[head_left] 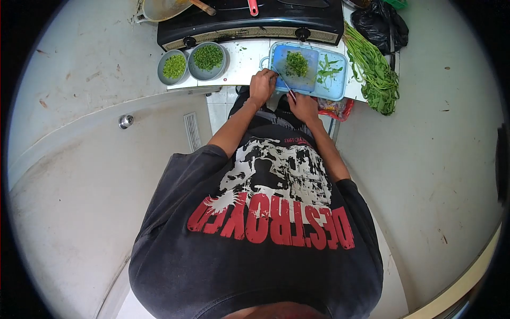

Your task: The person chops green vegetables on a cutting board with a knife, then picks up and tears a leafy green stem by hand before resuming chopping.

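Observation:
My right hand [304, 108] is wrapped round the handle of a knife [285, 82], whose blade points up and left across the near edge of a light blue tray [340, 91]. At the tray's left edge, close to the blade's tip, my left hand [263, 86] has its fingers curled together. Whether they pinch anything is too small to see. A darker blue cutting board [308, 83] lies in the tray, with a heap of chopped greens [296, 64] on it. To the right, loose leaves [329, 70] are scattered in the tray.
Two grey bowls hold chopped light greens [173, 67] and chopped dark greens [207, 57] at the left. Behind stands a black stove [234, 33] with a pan [162, 10]. Long leafy stems [377, 74] and a black plastic bag [380, 25] lie right. Below the counter is a red container [346, 110].

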Demonstrator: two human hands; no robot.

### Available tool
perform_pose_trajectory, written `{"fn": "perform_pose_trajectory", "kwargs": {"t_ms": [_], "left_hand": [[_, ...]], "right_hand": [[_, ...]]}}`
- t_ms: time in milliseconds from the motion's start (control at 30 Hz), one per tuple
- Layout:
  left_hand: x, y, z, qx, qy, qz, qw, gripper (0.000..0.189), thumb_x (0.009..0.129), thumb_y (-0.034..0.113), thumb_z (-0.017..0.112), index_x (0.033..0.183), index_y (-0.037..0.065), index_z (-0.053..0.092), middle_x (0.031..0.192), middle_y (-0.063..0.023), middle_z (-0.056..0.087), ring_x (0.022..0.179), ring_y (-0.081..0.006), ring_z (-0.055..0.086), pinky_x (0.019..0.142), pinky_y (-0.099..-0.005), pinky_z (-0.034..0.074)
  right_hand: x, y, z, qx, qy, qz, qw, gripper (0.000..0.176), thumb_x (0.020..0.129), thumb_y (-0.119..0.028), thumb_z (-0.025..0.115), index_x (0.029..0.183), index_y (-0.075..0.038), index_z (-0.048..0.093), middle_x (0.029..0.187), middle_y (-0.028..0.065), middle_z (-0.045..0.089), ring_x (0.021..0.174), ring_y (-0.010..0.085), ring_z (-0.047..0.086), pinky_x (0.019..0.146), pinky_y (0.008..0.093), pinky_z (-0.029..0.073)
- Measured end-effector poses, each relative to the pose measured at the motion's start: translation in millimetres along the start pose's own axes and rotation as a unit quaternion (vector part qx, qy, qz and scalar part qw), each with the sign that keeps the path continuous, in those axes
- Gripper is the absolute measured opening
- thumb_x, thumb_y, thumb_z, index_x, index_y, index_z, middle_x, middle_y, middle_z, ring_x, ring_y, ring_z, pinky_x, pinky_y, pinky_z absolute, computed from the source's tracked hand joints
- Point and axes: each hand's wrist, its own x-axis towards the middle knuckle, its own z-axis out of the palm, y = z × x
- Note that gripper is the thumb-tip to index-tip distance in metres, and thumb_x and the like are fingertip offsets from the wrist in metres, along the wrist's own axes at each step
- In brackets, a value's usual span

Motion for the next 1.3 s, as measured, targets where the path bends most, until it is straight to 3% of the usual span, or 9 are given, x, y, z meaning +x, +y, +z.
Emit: {"fn": "perform_pose_trajectory", "kwargs": {"t_ms": [267,467,567,867,1167,1300], "left_hand": [[-0.1,-2.7,7.5,-0.003,0.028,0.011,1.0,0.01,0.083,0.005,0.068,0.091,0.007,0.073,0.09,-0.0113,0.069,0.083,-0.0331,0.067,0.075,-0.0437,0.054],[2.8,6.4,6.5,-0.09,0.031,-0.118,0.988,0.012,0.087,0.011,0.07,0.096,0.004,0.073,0.091,-0.015,0.071,0.079,-0.0328,0.069,0.074,-0.0409,0.055],[3.4,6.6,2.6,-0.085,0.011,-0.123,0.989,0.014,0.087,0.014,0.071,0.098,0.004,0.074,0.091,-0.0158,0.072,0.077,-0.0314,0.07,0.073,-0.041,0.055],[-0.2,-3.5,6.2,0.005,0.025,-0.004,1.0,0.012,0.087,0.011,0.07,0.096,0.005,0.075,0.089,-0.0155,0.071,0.077,-0.0339,0.069,0.072,-0.043,0.055],[-7.7,-3.7,-3.4,0.032,0.02,0.035,0.999,0.011,0.085,0.006,0.07,0.094,0.006,0.076,0.093,-0.0119,0.071,0.082,-0.0329,0.069,0.074,-0.0428,0.056],[-10.6,-1.6,-2.6,0.016,0.022,0.003,1.0,0.01,0.085,0.008,0.071,0.093,0.006,0.076,0.095,-0.0113,0.071,0.083,-0.0327,0.069,0.076,-0.0424,0.056]], "right_hand": [[21.0,-10.2,5.1,-0.019,-0.03,0.031,0.999,0.047,0.099,-0.045,0.054,0.096,-0.001,0.073,0.076,0.0261,0.07,0.074,0.0458,0.07,0.074,0.0549,0.057],[6.9,-2.3,-2.1,0.003,-0.015,0.06,0.998,0.047,0.1,-0.045,0.053,0.096,-0.003,0.072,0.076,0.0262,0.07,0.074,0.0457,0.07,0.074,0.0557,0.057],[11.5,-0.6,-6.3,0.003,0.01,0.068,0.998,0.047,0.1,-0.047,0.052,0.095,-0.004,0.072,0.075,0.0259,0.069,0.073,0.0456,0.07,0.072,0.0562,0.056],[3.0,-15.1,-6.8,0.0,-0.027,0.028,0.999,0.049,0.1,-0.047,0.052,0.092,-0.003,0.071,0.075,0.0257,0.069,0.072,0.0448,0.07,0.07,0.0549,0.057],[19.1,-10.1,2.0,-0.015,-0.019,0.021,1.0,0.05,0.101,-0.048,0.05,0.094,-0.003,0.072,0.078,0.0271,0.07,0.076,0.0464,0.07,0.074,0.0565,0.056],[8.3,-8.9,-4.3,0.005,-0.013,0.063,0.998,0.048,0.1,-0.047,0.051,0.096,-0.004,0.072,0.078,0.0268,0.07,0.075,0.0463,0.07,0.073,0.0563,0.056]]}}
